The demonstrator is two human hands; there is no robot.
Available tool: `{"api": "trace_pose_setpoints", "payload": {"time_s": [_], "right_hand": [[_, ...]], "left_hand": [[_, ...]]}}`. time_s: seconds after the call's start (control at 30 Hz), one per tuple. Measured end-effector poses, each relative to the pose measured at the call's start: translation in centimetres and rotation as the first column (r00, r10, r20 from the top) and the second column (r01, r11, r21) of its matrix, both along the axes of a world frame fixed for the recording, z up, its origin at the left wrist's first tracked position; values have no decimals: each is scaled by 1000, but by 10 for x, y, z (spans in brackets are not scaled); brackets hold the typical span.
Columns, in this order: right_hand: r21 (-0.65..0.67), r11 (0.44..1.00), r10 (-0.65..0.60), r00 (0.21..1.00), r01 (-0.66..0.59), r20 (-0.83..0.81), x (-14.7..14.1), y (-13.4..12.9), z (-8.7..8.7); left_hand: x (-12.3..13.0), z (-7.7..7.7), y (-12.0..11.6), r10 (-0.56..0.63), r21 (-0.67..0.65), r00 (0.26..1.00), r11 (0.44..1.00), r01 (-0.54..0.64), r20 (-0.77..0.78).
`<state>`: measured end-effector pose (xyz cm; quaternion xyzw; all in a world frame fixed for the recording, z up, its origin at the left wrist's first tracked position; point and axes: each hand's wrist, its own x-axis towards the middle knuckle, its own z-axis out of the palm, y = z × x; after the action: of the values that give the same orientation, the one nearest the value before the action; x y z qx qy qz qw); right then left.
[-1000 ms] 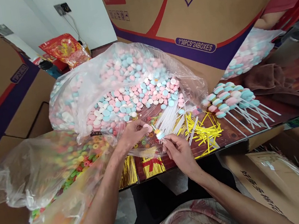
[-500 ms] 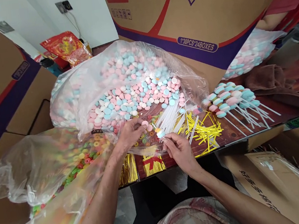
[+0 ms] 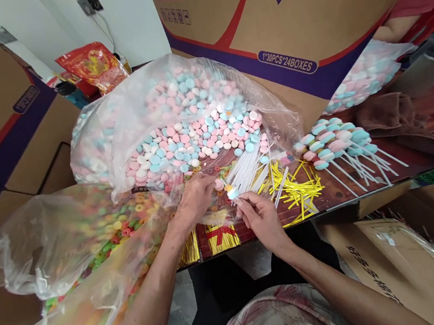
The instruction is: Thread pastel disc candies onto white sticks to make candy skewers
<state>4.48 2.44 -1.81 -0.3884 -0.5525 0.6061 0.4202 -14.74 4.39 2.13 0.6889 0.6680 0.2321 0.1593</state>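
My left hand (image 3: 198, 196) has its fingers closed by a round pink candy (image 3: 219, 184), which shows at the fingertips. Facing it, my right hand (image 3: 262, 218) pinches a candy stick, mostly hidden by the fingers, with a blue, white and orange candy stack (image 3: 231, 192) at its end. A small gap separates the pink candy from that stack. Just beyond both hands lies a fan of white sticks (image 3: 244, 169). Pink, blue and white candies (image 3: 193, 141) spill from a large clear bag (image 3: 123, 127) behind them.
Gold twist ties (image 3: 299, 188) lie right of the sticks. Finished candy skewers (image 3: 335, 140) are piled farther right. A clear bag of colourful ring candies (image 3: 116, 225) is at left. A large carton (image 3: 239, 30) stands behind, an open box (image 3: 375, 253) below right. Another person's arm (image 3: 396, 29) shows at far right.
My left hand has moved right, closer to the candy stack. Two pink candies showed at its fingers before; one shows now. My right hand stays about where it was.
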Motion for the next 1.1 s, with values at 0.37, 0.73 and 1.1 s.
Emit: {"api": "trace_pose_setpoints", "payload": {"time_s": [0.37, 0.73, 1.1], "right_hand": [[-25, 999, -28, 1000, 27, -14, -1, 1, 0], [-4, 1000, -28, 999, 28, 18, 0, -1, 1], [4, 1000, 0, 1000, 0, 16, 0, 1, 3]], "left_hand": [[2, -1, -6, -84, 62, 974, 995, 72, 212], [5, 1, -8, -92, 33, 994, 995, 90, 63], [15, -15, -16, 236, -107, 747, 970, -217, 621]]}}
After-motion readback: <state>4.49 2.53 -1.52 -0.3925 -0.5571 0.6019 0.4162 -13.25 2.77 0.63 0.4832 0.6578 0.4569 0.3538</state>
